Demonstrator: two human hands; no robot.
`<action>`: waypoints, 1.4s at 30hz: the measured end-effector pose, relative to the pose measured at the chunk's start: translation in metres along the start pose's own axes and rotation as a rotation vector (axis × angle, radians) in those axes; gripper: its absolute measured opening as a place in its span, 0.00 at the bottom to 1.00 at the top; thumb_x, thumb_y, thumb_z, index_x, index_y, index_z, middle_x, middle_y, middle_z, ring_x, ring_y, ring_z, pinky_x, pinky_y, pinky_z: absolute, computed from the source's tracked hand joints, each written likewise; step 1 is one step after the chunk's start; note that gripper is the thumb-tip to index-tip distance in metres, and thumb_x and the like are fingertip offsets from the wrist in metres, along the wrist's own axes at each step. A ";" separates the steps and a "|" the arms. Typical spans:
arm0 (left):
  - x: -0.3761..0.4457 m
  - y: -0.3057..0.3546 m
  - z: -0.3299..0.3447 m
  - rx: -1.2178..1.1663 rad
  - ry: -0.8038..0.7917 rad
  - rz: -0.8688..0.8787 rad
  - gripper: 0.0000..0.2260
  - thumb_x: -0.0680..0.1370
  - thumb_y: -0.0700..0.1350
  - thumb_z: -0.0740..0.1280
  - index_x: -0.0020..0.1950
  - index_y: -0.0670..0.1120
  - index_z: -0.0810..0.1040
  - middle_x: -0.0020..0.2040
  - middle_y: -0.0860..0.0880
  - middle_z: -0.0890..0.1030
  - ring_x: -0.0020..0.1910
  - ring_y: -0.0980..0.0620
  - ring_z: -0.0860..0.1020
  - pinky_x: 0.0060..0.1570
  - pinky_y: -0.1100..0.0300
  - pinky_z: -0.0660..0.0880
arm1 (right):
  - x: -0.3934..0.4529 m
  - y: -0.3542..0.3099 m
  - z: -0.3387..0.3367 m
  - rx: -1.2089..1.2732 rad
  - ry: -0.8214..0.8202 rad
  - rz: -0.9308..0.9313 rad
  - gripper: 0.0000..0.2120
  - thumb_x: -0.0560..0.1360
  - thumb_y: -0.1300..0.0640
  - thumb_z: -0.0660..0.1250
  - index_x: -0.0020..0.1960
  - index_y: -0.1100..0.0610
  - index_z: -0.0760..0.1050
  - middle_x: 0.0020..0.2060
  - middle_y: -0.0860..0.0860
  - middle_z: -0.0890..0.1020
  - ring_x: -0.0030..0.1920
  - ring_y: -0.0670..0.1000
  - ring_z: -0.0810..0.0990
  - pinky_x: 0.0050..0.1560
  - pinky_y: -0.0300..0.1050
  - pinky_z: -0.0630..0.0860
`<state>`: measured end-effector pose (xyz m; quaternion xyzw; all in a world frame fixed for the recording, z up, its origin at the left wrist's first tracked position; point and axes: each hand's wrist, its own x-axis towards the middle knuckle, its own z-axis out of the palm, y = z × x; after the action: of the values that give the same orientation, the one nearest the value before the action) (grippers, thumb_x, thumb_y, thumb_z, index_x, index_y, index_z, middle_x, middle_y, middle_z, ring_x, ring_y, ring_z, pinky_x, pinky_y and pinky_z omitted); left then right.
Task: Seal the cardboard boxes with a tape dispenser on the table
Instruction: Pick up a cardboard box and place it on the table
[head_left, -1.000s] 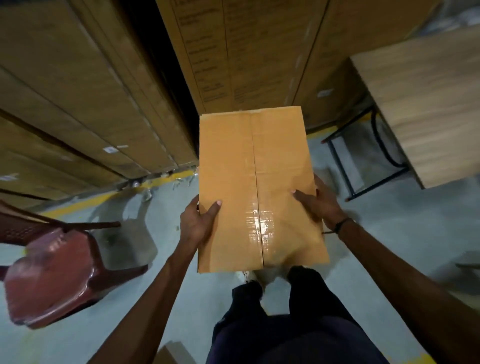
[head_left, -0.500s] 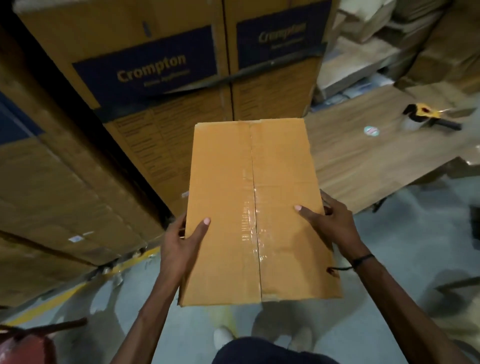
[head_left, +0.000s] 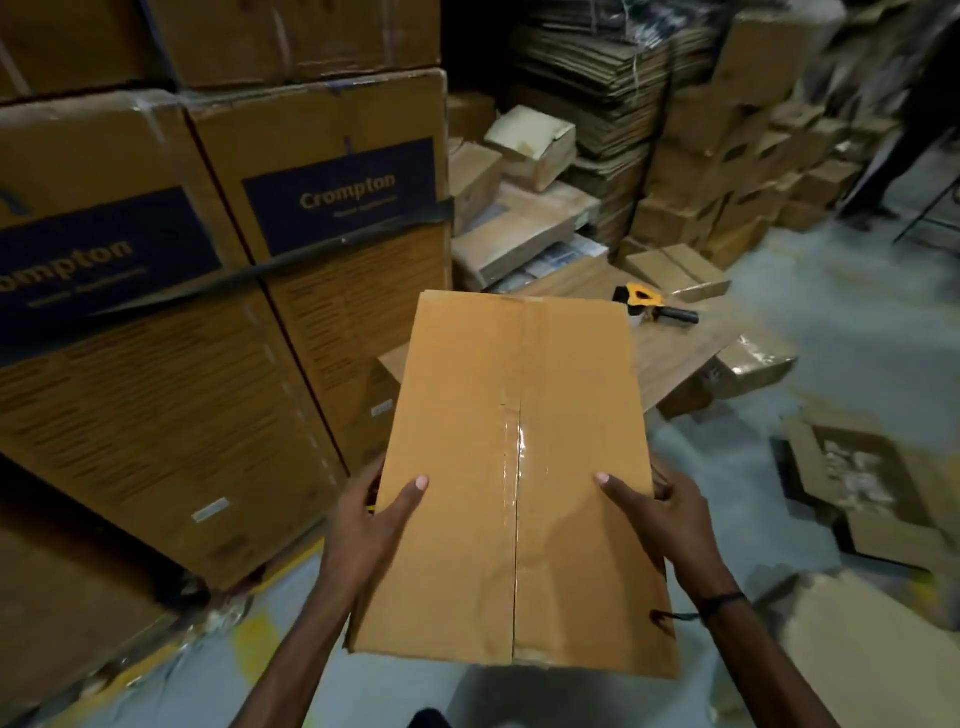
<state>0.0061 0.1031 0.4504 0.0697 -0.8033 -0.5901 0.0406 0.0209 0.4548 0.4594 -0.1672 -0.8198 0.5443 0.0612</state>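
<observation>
I hold a plain brown cardboard box (head_left: 467, 441) flat in front of me, above the floor. Clear tape runs along the near part of its centre seam. My left hand (head_left: 369, 525) grips its left edge with the thumb on top. Gripping the right edge the same way is my right hand (head_left: 660, 519), a dark band on its wrist. Beyond the box stands a wooden table (head_left: 675, 353). A yellow and black tape dispenser (head_left: 649, 306) lies on the table's far end, just past the box's far right corner.
Tall stacked cartons printed "Crompton" (head_left: 218, 312) wall off the left. Piles of small boxes and flattened cardboard (head_left: 623, 104) fill the back. An open box (head_left: 852, 478) and loose cardboard (head_left: 862, 649) lie on the floor at the right. A small taped box (head_left: 753, 364) sits beside the table.
My view has swung up and to the right, from the floor and a red chair to the table and dispenser. Both hands keep the same grip on the box.
</observation>
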 end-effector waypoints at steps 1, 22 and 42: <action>0.005 0.002 0.013 0.004 -0.008 0.004 0.17 0.74 0.63 0.74 0.63 0.65 0.80 0.53 0.70 0.83 0.53 0.66 0.82 0.54 0.52 0.82 | 0.006 0.005 -0.009 -0.002 0.014 0.020 0.32 0.68 0.35 0.78 0.69 0.42 0.78 0.55 0.44 0.84 0.53 0.47 0.83 0.47 0.47 0.82; 0.266 0.034 0.239 0.110 0.090 -0.041 0.38 0.68 0.75 0.68 0.72 0.56 0.78 0.61 0.53 0.83 0.57 0.51 0.81 0.56 0.50 0.80 | 0.372 0.034 -0.060 0.062 -0.140 -0.002 0.23 0.71 0.44 0.80 0.64 0.38 0.80 0.54 0.39 0.86 0.55 0.46 0.84 0.59 0.57 0.82; 0.395 -0.014 0.380 0.334 0.203 -0.308 0.33 0.78 0.66 0.60 0.79 0.50 0.66 0.66 0.44 0.81 0.63 0.41 0.80 0.55 0.54 0.76 | 0.636 0.106 -0.017 -0.008 -0.567 0.084 0.27 0.74 0.50 0.78 0.72 0.49 0.77 0.61 0.48 0.85 0.62 0.52 0.82 0.68 0.57 0.77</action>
<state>-0.4389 0.3935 0.3161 0.2559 -0.8613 -0.4385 0.0190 -0.5483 0.7238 0.3171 -0.0423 -0.7988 0.5680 -0.1938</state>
